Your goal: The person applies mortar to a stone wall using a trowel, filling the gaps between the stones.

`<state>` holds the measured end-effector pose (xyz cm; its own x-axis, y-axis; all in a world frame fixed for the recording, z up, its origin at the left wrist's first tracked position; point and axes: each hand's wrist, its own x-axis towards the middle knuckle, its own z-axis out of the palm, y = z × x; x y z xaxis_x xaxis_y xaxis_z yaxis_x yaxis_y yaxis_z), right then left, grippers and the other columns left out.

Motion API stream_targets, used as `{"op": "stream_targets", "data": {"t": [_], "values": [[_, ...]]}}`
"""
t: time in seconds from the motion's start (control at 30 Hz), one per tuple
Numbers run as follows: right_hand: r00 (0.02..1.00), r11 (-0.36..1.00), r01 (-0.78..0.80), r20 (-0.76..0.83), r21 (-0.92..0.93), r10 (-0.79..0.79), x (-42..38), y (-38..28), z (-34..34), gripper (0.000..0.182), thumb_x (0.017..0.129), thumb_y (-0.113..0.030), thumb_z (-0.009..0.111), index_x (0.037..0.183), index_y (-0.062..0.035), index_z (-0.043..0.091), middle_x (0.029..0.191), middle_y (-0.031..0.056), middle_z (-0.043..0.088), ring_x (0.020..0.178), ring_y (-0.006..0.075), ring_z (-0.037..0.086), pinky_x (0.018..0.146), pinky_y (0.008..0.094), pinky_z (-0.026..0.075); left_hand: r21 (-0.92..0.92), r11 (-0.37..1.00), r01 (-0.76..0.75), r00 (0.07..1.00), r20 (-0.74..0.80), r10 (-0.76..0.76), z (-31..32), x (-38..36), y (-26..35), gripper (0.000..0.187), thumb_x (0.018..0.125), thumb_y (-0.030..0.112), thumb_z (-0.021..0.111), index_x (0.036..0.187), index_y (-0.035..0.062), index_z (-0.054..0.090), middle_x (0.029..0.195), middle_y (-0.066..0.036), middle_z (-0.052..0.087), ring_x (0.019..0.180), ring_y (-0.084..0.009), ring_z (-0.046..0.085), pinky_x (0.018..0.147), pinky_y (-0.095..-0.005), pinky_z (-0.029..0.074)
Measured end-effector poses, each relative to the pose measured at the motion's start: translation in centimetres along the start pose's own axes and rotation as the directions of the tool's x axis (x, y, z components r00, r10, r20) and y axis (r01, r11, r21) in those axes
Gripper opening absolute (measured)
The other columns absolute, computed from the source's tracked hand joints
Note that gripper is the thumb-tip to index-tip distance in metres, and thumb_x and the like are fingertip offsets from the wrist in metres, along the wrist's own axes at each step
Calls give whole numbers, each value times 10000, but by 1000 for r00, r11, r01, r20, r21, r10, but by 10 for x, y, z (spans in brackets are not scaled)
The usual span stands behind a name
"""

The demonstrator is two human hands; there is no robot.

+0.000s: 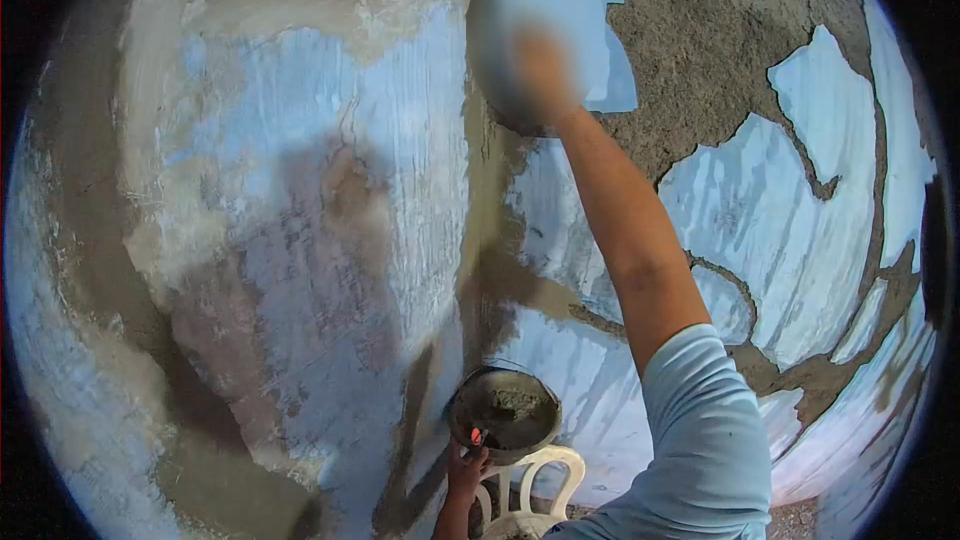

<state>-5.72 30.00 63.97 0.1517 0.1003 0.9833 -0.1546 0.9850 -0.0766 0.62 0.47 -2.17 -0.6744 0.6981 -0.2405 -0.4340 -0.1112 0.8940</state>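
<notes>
My right arm reaches up to the wall, and my right hand (542, 65) is smeared by blur near the inner corner. Its fingers do not show clearly. Around it are a pale blue painted patch (610, 60) and rough bare mortar (700, 50). Low in the view, my left hand (466, 468) is closed beside the bucket's near-left edge. A small orange-ended tool (477, 435) sticks up at its fingers; the rest of it is hidden. The dark bucket (549, 432) contains a lump of wet grey mortar (515, 402).
A white plastic chair (570, 470) stands under the bucket. The left wall (330, 70) has worn blue paint and grey mortar bands. On the right wall, peeling paint (735, 210) is crossed by mortar-filled channels (820, 372). Strong shadows fall across the left wall.
</notes>
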Motion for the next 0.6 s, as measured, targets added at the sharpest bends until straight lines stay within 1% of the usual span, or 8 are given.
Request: {"op": "stream_targets", "data": {"t": [0.07, 0.13, 0.27, 0.37, 0.47, 0.5, 0.57, 0.6], "values": [[998, 996, 42, 56, -81, -38, 1, -11, 0, 260, 947, -228, 619, 1096, -33, 702, 910, 276, 714, 892, 497, 676, 799, 546, 546, 56, 998, 25, 1000, -11, -24, -8, 13, -13, 837, 989, 96, 708, 1653, 246, 220, 1328, -139, 630, 978, -257, 708, 878, -475, 572], [990, 982, 57, 137, -181, -32, -1, -25, 3, 222, 929, -182, 626, 1049, 3, 658, 883, 274, 708, 879, 497, 679, 799, 569, 551, 39, 999, 20, 999, -36, -18, -2, 3, -5, 840, 988, 88, 707, 1653, 238, 217, 1369, -148, 613, 988, -263, 711, 885, -474, 579], [992, 970, 8, 124, -244, 23, -2, -37, 25, 195, 918, -140, 621, 1025, 21, 643, 922, 303, 701, 910, 510, 683, 817, 574, 562, 35, 999, 1, 1000, -10, -1, -7, 10, -10, 862, 986, 69, 704, 1662, 229, 192, 1432, -164, 584, 1028, -274, 706, 901, -468, 585], [988, 957, 53, 157, -284, -8, -4, -37, 26, 224, 910, -141, 634, 1038, 44, 637, 926, 299, 699, 914, 506, 681, 831, 571, 564, 55, 998, 26, 999, -38, -24, 4, -5, 8, 859, 988, 86, 708, 1662, 212, 191, 1414, -155, 594, 1028, -275, 703, 885, -473, 582], [986, 959, 108, 151, -263, -70, -11, -21, 26, 251, 904, -140, 645, 1079, 41, 645, 849, 282, 688, 846, 500, 674, 769, 566, 549, 87, 994, -68, 996, -57, 74, 12, -9, 13, 835, 986, 105, 721, 1648, 198, 221, 1334, -143, 621, 985, -267, 704, 866, -492, 587], [985, 960, 125, 150, -250, -89, -16, -19, 23, 262, 903, -139, 648, 1100, 34, 655, 824, 281, 686, 828, 504, 671, 748, 565, 542, 54, 998, -29, 996, -79, 33, 17, -13, 18, 818, 988, 105, 719, 1641, 194, 235, 1297, -138, 628, 972, -262, 703, 855, -488, 587], [976, 960, 117, 211, -253, -63, -36, -31, 1, 335, 917, -157, 643, 1183, 44, 669, 862, 289, 701, 841, 486, 689, 759, 542, 551, -12, 999, 49, 991, -121, -50, 18, -22, 26, 784, 991, 105, 716, 1626, 186, 263, 1224, -128, 643, 946, -252, 700, 832, -481, 588], [972, 969, 117, 225, -216, -67, -42, -33, -8, 352, 924, -169, 643, 1202, 45, 674, 871, 292, 703, 849, 479, 695, 761, 535, 554, 55, 997, 44, 998, -49, -42, 5, -5, 8, 761, 999, 89, 701, 1621, 188, 273, 1170, -122, 647, 964, -249, 691, 827, -459, 579]]}}
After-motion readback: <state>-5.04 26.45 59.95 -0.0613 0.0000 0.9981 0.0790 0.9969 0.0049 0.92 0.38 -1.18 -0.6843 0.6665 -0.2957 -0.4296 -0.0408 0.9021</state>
